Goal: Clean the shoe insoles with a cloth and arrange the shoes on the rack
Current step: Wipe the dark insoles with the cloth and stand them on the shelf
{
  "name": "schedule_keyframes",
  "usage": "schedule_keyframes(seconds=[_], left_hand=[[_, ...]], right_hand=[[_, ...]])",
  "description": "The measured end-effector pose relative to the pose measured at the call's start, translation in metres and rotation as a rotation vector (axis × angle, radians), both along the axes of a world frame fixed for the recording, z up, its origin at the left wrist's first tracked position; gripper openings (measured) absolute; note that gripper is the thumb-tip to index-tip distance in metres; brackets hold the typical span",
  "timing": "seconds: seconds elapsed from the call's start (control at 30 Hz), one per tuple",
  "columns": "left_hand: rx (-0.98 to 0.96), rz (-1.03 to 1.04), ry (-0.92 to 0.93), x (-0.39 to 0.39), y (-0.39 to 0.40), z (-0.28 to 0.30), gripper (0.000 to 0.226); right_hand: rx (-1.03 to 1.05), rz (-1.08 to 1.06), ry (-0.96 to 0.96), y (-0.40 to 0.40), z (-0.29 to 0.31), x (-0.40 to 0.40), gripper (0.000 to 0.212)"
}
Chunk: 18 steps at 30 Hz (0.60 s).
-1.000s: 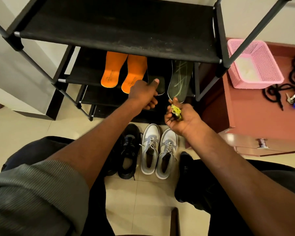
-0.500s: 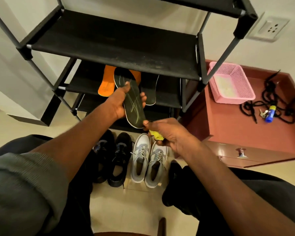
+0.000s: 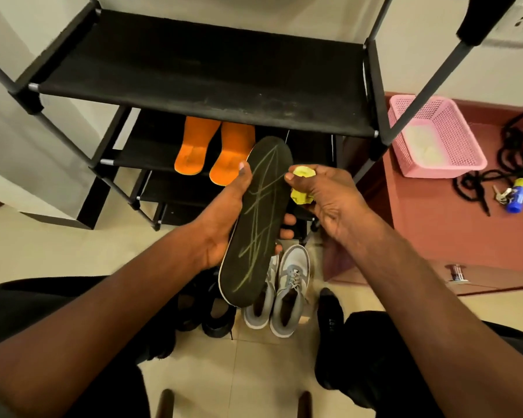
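**Dark insole in left hand, cloth wad in right, in front of the rack**

Left hand (image 3: 221,224): wrapped around the dark insole (image 3: 255,218) from underneath. Thumb lies along its left edge near the toe end, fingertips show past the right edge. Insole face up, greenish line pattern visible, toe end toward the rack, heel end toward the person and hanging over the shoes on the floor.

Right hand (image 3: 326,200): fingers curled around a small yellow cloth (image 3: 299,184), bunched up. Bits of it poke out above and below the fingers. Cloth is just beside the insole's right edge; can't tell whether it touches.

Shoe rack (image 3: 200,73): black frame, black fabric shelves. Upper shelf visible is bare and dusty. Two orange insoles (image 3: 215,152) lie side by side on the shelf below it, heels toward the front edge.

Floor, in front of the rack: grey sneakers (image 3: 280,291) as a pair, openings up, partly hidden by the held insole. Black shoes (image 3: 212,312) just left of them, mostly covered by the left forearm.

Right side: reddish-brown desk (image 3: 435,224) carries a pink mesh basket (image 3: 435,140), black cords (image 3: 514,164), and keys with a blue tag (image 3: 514,196).
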<state>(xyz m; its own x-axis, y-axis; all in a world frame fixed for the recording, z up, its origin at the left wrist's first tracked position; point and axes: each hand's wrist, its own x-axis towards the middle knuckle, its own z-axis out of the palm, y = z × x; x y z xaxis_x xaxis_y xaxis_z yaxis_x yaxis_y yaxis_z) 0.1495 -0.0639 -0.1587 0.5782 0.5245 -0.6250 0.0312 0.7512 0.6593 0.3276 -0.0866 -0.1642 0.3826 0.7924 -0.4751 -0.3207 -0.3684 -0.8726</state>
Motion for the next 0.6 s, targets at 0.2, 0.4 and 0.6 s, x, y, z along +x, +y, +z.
schedule_keyframes(seconds=[0.2,0.4,0.6], left_hand=[[-0.025,-0.043,-0.023,0.015,0.012,-0.005,0.080],[-0.062,0.004,0.001,0.020,0.025,-0.007,0.082],[0.066,0.053,0.125,0.013,0.036,-0.013,0.082]], right_hand=[[-0.038,-0.014,0.009,0.000,-0.017,0.002,0.014],[-0.036,0.077,0.006,0.006,-0.020,-0.003,0.016],[0.031,-0.032,-0.196,0.014,-0.017,0.002,0.031]])
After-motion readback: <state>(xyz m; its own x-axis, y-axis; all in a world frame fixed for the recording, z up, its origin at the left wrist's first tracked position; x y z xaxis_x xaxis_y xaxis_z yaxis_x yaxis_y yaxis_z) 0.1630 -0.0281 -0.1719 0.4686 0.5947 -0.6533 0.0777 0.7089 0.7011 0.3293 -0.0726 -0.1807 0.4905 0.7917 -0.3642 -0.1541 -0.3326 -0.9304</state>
